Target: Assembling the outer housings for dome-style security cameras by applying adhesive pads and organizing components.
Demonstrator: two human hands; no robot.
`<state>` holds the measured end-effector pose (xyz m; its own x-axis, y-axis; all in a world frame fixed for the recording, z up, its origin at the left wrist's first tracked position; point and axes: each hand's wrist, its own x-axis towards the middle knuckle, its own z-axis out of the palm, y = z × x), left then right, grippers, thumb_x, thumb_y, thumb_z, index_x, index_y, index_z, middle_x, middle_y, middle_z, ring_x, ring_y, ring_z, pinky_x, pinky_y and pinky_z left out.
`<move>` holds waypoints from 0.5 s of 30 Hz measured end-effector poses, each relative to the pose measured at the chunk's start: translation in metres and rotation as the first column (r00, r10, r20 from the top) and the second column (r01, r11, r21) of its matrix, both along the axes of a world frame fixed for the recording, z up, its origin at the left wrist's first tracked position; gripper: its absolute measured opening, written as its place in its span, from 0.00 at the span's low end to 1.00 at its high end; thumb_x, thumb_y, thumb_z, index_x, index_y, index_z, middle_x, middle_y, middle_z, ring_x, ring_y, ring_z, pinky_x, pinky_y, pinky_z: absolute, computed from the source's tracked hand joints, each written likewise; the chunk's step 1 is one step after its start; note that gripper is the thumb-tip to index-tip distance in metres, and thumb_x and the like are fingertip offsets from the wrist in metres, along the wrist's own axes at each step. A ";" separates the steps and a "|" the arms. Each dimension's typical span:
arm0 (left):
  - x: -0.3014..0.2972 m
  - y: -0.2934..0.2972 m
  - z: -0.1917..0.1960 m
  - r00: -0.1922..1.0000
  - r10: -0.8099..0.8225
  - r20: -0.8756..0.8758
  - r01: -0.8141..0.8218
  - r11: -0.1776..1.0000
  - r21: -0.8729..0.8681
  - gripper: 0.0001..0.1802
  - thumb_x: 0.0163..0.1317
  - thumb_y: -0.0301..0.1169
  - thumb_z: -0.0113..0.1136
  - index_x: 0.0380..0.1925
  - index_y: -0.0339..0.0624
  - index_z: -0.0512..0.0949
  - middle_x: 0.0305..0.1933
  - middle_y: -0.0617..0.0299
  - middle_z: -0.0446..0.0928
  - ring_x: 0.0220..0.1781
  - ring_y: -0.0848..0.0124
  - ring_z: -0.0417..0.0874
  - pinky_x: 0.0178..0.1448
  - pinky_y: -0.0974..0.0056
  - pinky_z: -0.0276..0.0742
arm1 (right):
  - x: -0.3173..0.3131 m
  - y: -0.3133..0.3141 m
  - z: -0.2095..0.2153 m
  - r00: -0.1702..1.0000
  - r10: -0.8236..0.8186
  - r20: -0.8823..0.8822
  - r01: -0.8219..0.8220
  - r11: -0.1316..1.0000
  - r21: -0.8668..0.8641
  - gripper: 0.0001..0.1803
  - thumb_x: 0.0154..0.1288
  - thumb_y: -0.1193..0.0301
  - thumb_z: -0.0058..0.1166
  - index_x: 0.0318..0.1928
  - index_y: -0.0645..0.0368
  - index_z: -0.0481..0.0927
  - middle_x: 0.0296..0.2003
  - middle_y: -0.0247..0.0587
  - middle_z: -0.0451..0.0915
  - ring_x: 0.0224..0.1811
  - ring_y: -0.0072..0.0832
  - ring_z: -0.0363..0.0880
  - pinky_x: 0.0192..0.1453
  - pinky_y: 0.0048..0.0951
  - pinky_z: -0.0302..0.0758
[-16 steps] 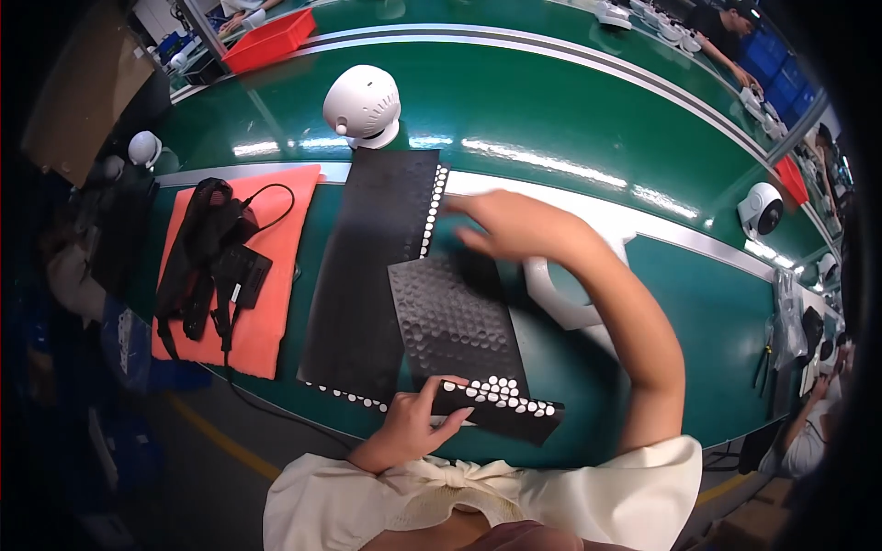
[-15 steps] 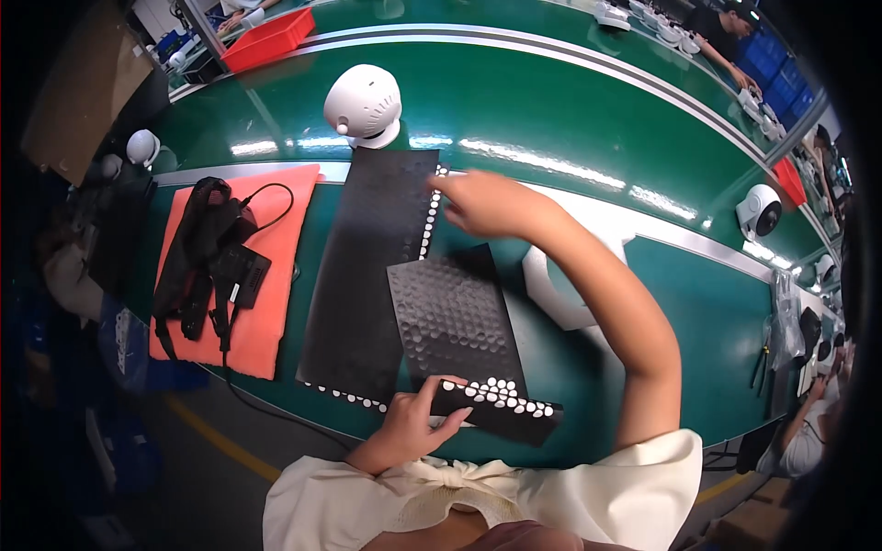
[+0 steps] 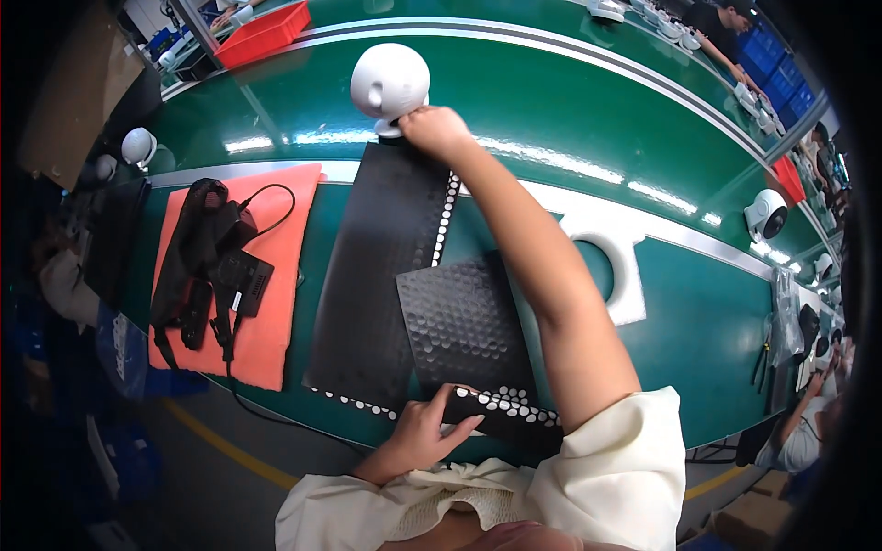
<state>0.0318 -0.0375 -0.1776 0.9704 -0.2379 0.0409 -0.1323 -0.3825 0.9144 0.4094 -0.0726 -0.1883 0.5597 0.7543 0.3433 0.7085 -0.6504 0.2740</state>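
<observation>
My right hand (image 3: pixel 434 130) is stretched forward, its fingers closed at the foot of a white ball-shaped camera (image 3: pixel 390 78) standing on the green belt. Near my body, my left hand (image 3: pixel 424 433) grips the curled near end of a black sheet of round pads (image 3: pixel 459 317), its thumb below and fingers on top. White round spots run along that curled end. Under this sheet lies a longer black sheet (image 3: pixel 367 266), with white spots along its right and near edges. The fingertips of my right hand are partly hidden by the camera's base.
A white foam piece with a round cutout (image 3: pixel 627 285) lies right of the sheets. At left, an orange foam mat (image 3: pixel 266 340) bears a black strap and cabled device (image 3: pixel 243 275). More white cameras (image 3: pixel 765 216) stand along the belt; a red bin (image 3: pixel 265 35) is far left.
My right hand has moved from the long sheet's far right edge forward to the camera's base. The camera has turned and shifted slightly right. My left hand still holds the sheet.
</observation>
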 end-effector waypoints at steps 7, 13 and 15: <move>-0.002 -0.002 0.004 0.989 0.060 -0.137 -0.065 0.997 -0.033 0.16 0.50 0.31 0.61 0.39 0.38 0.71 0.32 0.57 0.77 0.31 0.63 0.80 0.34 0.67 0.72 | -0.030 -0.068 0.061 0.985 0.011 -0.174 0.035 0.965 0.259 0.12 0.60 0.62 0.44 0.30 0.58 0.72 0.21 0.47 0.77 0.27 0.40 0.79 0.27 0.39 0.73; -0.003 -0.003 0.011 0.997 0.069 -0.046 -0.073 0.993 -0.098 0.16 0.47 0.31 0.64 0.35 0.37 0.72 0.27 0.58 0.77 0.27 0.65 0.79 0.32 0.67 0.71 | -0.135 -0.151 0.140 0.597 0.661 -0.454 0.434 0.209 0.876 0.17 0.64 0.61 0.40 0.34 0.64 0.73 0.31 0.47 0.79 0.24 0.27 0.78 0.26 0.20 0.76; -0.003 -0.003 0.007 0.994 0.101 -0.035 -0.104 0.988 -0.114 0.13 0.46 0.27 0.63 0.32 0.36 0.72 0.24 0.58 0.77 0.26 0.66 0.80 0.30 0.68 0.72 | -0.164 -0.189 0.140 0.386 0.833 -0.395 0.591 0.105 0.800 0.17 0.66 0.64 0.33 0.39 0.65 0.71 0.33 0.53 0.78 0.24 0.32 0.79 0.27 0.20 0.76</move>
